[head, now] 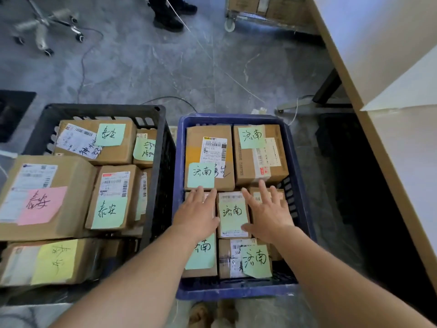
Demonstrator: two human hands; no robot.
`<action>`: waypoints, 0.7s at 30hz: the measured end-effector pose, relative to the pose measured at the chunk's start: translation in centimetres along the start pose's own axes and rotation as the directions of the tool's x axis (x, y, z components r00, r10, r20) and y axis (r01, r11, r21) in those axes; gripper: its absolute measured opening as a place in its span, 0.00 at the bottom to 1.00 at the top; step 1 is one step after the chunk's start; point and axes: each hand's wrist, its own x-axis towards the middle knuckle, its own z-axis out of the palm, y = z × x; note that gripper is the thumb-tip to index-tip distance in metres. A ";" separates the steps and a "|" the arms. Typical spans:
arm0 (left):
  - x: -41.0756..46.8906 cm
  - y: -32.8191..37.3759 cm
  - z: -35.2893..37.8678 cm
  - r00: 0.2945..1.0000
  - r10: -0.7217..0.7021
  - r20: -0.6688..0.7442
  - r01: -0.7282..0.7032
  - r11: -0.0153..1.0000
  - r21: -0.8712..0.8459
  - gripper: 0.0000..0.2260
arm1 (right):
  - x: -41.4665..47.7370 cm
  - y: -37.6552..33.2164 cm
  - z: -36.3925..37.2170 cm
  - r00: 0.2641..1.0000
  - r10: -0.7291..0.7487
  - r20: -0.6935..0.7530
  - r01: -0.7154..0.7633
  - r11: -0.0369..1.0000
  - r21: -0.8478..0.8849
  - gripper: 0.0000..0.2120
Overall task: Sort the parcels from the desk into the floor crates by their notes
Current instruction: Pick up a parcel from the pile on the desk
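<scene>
Both grips wide: your left hand (198, 210) and right hand (268, 210) rest flat on parcels (233, 214) in the blue crate (236, 293).

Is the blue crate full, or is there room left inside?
Nearly full. Parcels with green notes cover almost the whole blue crate; a small dark gap shows at its near right corner. Layers beneath: cannot tell.
</scene>
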 end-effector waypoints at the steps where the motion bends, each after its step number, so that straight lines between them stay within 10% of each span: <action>1: 0.9 0.2 -0.6 1.000 0.001 -0.006 -0.001 1.000 -0.001 0.33 | 0.8 0.3 -1.0 1.000 0.002 -0.021 -0.002 1.000 -0.002 0.45; 21: 7.0 1.1 -2.7 0.998 -0.028 0.059 0.033 0.996 -0.089 0.32 | 7.6 1.5 -5.3 0.999 -0.022 0.031 0.024 0.997 -0.070 0.42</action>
